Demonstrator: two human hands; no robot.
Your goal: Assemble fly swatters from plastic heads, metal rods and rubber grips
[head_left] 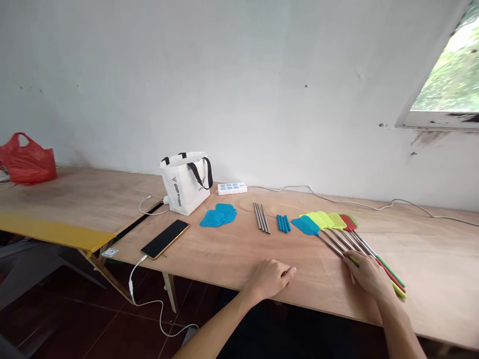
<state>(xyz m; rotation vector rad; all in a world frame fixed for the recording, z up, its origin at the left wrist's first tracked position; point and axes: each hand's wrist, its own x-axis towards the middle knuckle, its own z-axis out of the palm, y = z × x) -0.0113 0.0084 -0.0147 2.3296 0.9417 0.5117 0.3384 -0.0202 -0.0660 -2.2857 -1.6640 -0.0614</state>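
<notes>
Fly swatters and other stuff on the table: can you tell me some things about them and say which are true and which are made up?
1. The right hand rests on the handles of the assembled fly swatters. True.
2. The left hand holds the phone. False: it lies on the bare table, apart from the phone.
3. The loose blue swatter heads lie between the white bag and the metal rods. True.
4. The red plastic bag sits beside the swatters. False: it is far off at the left end.
5. The phone has a white cable plugged in. True.
</notes>
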